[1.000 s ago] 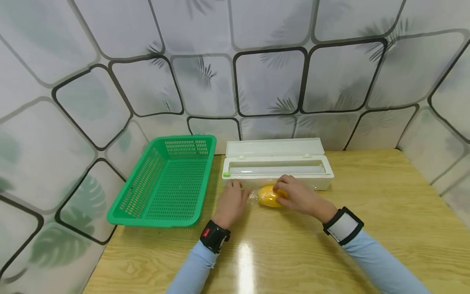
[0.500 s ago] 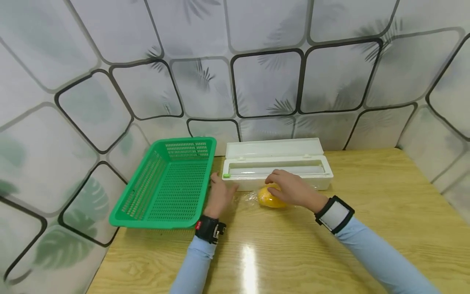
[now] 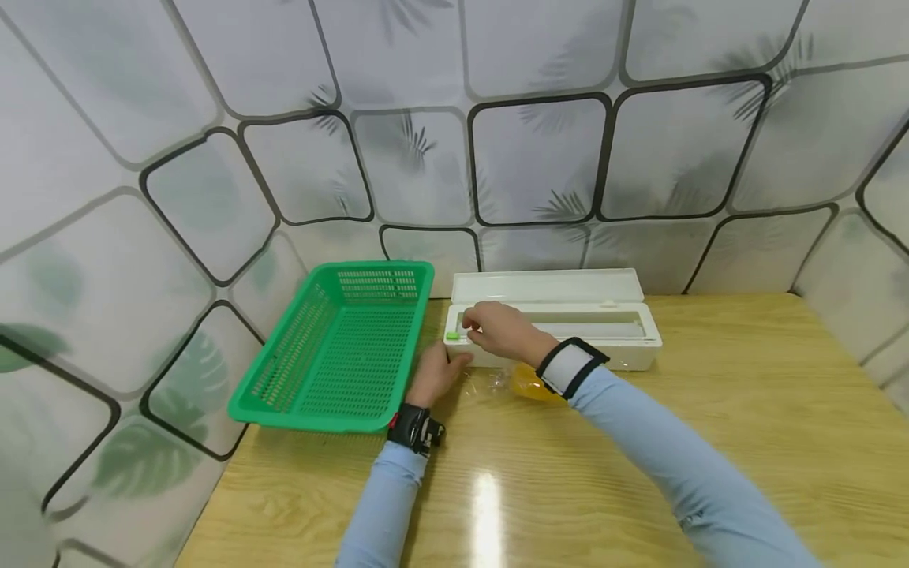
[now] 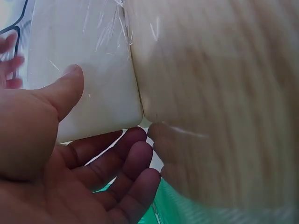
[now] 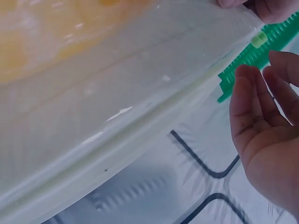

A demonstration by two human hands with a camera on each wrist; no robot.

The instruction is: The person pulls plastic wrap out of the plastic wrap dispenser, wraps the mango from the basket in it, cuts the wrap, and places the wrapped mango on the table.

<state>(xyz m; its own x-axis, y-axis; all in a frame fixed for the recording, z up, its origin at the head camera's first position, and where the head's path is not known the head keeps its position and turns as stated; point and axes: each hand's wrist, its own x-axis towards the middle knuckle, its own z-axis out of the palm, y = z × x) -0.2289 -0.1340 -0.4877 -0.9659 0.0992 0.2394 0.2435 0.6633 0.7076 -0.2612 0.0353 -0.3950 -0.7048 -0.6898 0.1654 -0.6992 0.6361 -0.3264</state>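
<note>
White plastic dispenser box (image 3: 554,331), braced at its end by the left hand (image 3: 435,375), fingers relaxed; right hand (image 3: 497,331) hovers loosely open by the green slider (image 3: 452,336); wrapped yellow fruit (image 3: 529,383) beneath that wrist.

Left hand (image 4: 70,163) (fingers relaxed), thumb against white box (image 4: 84,70), wooden table (image 4: 224,93)

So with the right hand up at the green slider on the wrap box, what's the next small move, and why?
Probably slide the green cutter tab rightward along the dispenser. The right hand sits by it, the left hand steadies the box end, and film still joins the wrapped orange fruit.
</note>
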